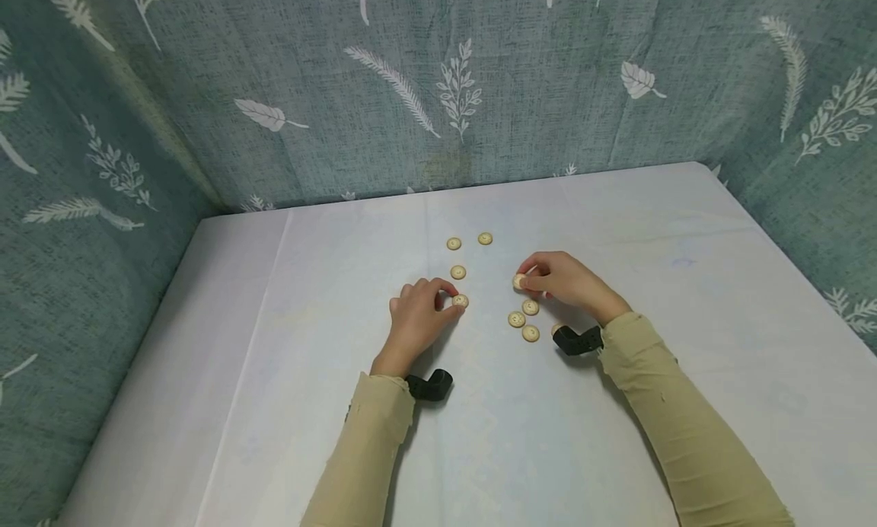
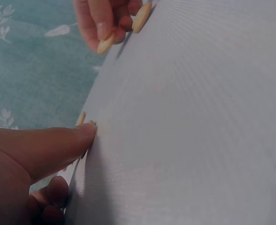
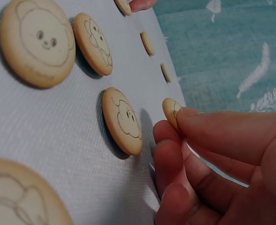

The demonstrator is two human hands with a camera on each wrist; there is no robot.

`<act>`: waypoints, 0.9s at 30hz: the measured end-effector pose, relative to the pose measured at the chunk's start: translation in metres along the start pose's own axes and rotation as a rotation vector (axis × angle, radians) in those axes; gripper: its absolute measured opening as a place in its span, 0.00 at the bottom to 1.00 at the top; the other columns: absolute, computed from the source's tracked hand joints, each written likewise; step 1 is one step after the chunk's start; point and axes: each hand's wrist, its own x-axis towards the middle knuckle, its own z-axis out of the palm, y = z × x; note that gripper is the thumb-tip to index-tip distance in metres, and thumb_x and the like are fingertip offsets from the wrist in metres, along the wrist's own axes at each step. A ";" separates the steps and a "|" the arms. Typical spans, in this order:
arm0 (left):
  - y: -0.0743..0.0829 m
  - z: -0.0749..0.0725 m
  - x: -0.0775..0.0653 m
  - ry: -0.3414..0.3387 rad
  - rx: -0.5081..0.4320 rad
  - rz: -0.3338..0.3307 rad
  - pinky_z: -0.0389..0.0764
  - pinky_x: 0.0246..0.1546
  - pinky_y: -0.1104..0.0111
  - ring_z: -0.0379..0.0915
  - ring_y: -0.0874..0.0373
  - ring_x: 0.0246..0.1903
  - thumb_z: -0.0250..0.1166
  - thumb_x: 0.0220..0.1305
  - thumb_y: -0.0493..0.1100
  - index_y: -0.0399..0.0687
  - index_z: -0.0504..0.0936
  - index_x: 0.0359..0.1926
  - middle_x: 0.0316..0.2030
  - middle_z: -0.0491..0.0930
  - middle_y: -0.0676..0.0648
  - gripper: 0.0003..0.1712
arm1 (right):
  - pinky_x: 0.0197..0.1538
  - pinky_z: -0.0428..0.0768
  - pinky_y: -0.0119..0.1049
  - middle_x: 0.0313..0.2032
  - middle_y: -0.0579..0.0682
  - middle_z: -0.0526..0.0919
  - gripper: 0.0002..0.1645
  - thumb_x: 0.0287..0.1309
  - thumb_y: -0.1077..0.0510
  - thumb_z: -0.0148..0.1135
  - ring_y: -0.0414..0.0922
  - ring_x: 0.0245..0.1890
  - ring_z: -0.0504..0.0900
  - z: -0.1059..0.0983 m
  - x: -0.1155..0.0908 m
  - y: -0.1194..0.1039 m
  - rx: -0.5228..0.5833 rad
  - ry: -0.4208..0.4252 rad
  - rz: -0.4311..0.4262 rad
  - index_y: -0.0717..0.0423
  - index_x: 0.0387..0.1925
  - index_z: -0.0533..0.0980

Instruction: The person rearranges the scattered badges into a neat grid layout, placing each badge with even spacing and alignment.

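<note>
The person's left hand (image 1: pixel 416 316) pinches a pale disc (image 1: pixel 460 301) between thumb and finger over a white cloth (image 1: pixel 329 314). Farther right, loose discs (image 1: pixel 517 319) lie clustered near a second disc (image 1: pixel 518 282), which the right hand (image 1: pixel 567 282) pinches narrowly in its fingertips

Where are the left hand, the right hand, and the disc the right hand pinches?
Left hand (image 1: pixel 416 317): head view, back of the hand.
Right hand (image 1: pixel 570 281): head view, back of the hand.
Pinched disc (image 3: pixel 171 112): right wrist view, visible part of its face.
</note>
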 end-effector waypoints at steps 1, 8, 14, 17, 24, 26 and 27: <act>0.000 0.000 0.000 0.001 -0.003 -0.001 0.53 0.33 0.61 0.57 0.56 0.29 0.64 0.52 0.55 0.57 0.76 0.38 0.25 0.66 0.52 0.14 | 0.35 0.67 0.40 0.29 0.51 0.77 0.12 0.57 0.51 0.56 0.48 0.27 0.71 0.000 0.001 -0.001 0.000 0.000 0.003 0.51 0.41 0.74; -0.001 -0.001 -0.001 0.004 -0.009 0.002 0.53 0.33 0.61 0.58 0.56 0.29 0.64 0.52 0.54 0.56 0.76 0.38 0.25 0.66 0.52 0.14 | 0.33 0.69 0.39 0.29 0.51 0.77 0.12 0.56 0.51 0.57 0.47 0.27 0.71 0.001 0.006 -0.005 -0.028 -0.002 -0.001 0.51 0.41 0.75; -0.002 -0.002 -0.001 0.004 -0.016 0.003 0.53 0.33 0.61 0.58 0.56 0.29 0.64 0.52 0.54 0.56 0.76 0.37 0.25 0.66 0.52 0.13 | 0.33 0.71 0.38 0.29 0.51 0.77 0.12 0.55 0.51 0.59 0.47 0.29 0.72 0.004 0.014 -0.007 -0.027 0.000 0.022 0.50 0.40 0.75; -0.002 -0.002 -0.001 -0.001 -0.016 0.004 0.53 0.33 0.60 0.58 0.56 0.29 0.64 0.52 0.54 0.56 0.76 0.37 0.25 0.66 0.53 0.13 | 0.33 0.72 0.37 0.29 0.50 0.77 0.12 0.54 0.51 0.60 0.47 0.29 0.73 0.006 0.017 -0.007 -0.041 0.015 0.024 0.50 0.40 0.76; 0.000 -0.003 0.000 -0.008 -0.011 -0.001 0.53 0.33 0.61 0.58 0.56 0.30 0.64 0.52 0.55 0.57 0.76 0.38 0.25 0.66 0.53 0.14 | 0.32 0.74 0.37 0.32 0.49 0.77 0.11 0.52 0.51 0.62 0.46 0.29 0.74 0.010 0.026 -0.011 -0.062 0.048 0.035 0.49 0.37 0.77; 0.000 -0.003 -0.001 -0.007 -0.011 0.000 0.53 0.33 0.61 0.58 0.56 0.30 0.64 0.52 0.55 0.57 0.76 0.38 0.25 0.66 0.52 0.14 | 0.31 0.74 0.37 0.32 0.49 0.77 0.11 0.52 0.51 0.62 0.46 0.29 0.74 0.011 0.028 -0.012 -0.062 0.055 0.029 0.49 0.37 0.77; 0.000 -0.003 -0.001 -0.007 -0.010 0.001 0.53 0.33 0.61 0.58 0.56 0.29 0.64 0.52 0.55 0.57 0.76 0.38 0.25 0.66 0.52 0.14 | 0.31 0.74 0.37 0.32 0.49 0.77 0.11 0.52 0.51 0.61 0.46 0.29 0.74 0.011 0.029 -0.013 -0.069 0.058 0.025 0.50 0.37 0.77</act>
